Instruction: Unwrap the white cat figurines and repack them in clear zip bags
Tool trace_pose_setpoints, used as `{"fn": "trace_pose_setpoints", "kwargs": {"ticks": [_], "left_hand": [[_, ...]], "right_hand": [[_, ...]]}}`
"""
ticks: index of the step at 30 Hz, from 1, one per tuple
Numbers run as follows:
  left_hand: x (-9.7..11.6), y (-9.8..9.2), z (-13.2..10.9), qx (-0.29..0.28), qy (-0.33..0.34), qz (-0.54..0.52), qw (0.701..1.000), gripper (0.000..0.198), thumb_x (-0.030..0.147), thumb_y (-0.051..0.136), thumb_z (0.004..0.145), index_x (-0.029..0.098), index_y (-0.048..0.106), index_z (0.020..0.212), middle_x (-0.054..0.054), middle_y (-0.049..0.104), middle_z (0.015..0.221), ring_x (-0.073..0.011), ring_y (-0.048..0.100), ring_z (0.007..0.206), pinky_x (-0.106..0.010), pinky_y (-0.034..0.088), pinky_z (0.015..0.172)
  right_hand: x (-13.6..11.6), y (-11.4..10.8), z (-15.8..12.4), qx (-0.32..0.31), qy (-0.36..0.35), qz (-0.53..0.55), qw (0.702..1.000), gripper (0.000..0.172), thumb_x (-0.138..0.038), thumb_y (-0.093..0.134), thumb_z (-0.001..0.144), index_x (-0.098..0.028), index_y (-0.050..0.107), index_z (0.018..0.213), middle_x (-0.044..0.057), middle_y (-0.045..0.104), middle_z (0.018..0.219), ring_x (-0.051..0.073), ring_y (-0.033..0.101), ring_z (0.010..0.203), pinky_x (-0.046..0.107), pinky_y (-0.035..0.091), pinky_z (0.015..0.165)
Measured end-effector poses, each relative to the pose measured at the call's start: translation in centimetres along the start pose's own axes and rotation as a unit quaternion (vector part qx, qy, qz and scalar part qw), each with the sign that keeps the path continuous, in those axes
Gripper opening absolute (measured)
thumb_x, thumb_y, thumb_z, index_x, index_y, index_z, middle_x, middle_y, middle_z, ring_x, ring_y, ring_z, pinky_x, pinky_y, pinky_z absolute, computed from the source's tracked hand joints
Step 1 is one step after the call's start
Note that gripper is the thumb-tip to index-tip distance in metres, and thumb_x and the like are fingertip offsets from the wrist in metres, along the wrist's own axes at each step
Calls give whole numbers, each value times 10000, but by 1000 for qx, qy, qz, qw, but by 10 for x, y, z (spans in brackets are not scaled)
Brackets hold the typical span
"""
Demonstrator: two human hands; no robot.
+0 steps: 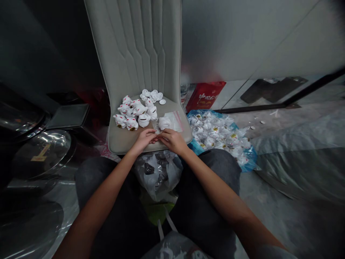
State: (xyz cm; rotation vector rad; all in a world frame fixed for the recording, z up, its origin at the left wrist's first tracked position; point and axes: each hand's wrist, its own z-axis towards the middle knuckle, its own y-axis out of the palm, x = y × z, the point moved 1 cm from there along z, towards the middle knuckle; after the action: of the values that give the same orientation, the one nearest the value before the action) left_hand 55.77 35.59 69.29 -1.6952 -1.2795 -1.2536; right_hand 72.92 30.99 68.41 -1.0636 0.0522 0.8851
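At the front edge of the chair seat, my left hand [146, 139] and my right hand [172, 139] meet, fingers closed and fingertips close together. They appear to pinch the near end of a clear plastic bag [155, 124], though the grip itself is partly hidden. Just beyond my fingers lies a white lucky-cat coin bank [164, 123], seemingly inside that bag. To its right are flat clear bags [175, 121] with a reddish edge strip. A cluster of white lucky-cat banks [132, 111] stands left of my hands, and behind it lie several round white plugs [153, 95].
On the floor at right, a blue plastic sack [249, 158] holds many bagged cats. A red paper bag [206, 95] stands behind it. Below the chair [140, 43] hangs or sits a translucent bag [159, 172] between my knees. Shiny metal canisters [43, 151] stand at left.
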Motion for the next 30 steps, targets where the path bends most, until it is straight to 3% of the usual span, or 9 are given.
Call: {"fn": "trace_pose_setpoints", "kwargs": {"ticks": [8,18,23,30], "left_hand": [[3,3,-1,21,-8,7,1000,229,128,721,802,118,610,1002,8,680,674,-79,641,573,-180,494,573],[8,7,-3,36,-24,3,999,184,85,682,808,127,599,966,13,674,652,-70,628,557,-173,480,562],[10,10,-9,17,-29,5,999,237,139,738,771,125,621,977,-17,710,720,-84,644,600,-182,472,582],[8,13,-12,22,-30,13,999,283,204,799,744,130,648,971,-10,684,675,-96,649,597,-178,458,562]], "right_hand": [[0,0,-1,19,-11,1,1000,230,-234,510,989,-182,731,1028,83,645,937,189,617,860,285,478,768],[-6,-4,0,-22,33,12,999,181,-188,484,990,-147,660,1000,98,629,989,194,603,909,287,471,806],[-5,-6,-6,-4,32,34,999,181,-228,522,984,-189,643,1114,72,636,986,181,609,890,273,470,784],[-4,-4,-11,10,28,20,999,216,-229,519,987,-189,713,1073,92,677,986,199,642,920,301,493,814]]}}
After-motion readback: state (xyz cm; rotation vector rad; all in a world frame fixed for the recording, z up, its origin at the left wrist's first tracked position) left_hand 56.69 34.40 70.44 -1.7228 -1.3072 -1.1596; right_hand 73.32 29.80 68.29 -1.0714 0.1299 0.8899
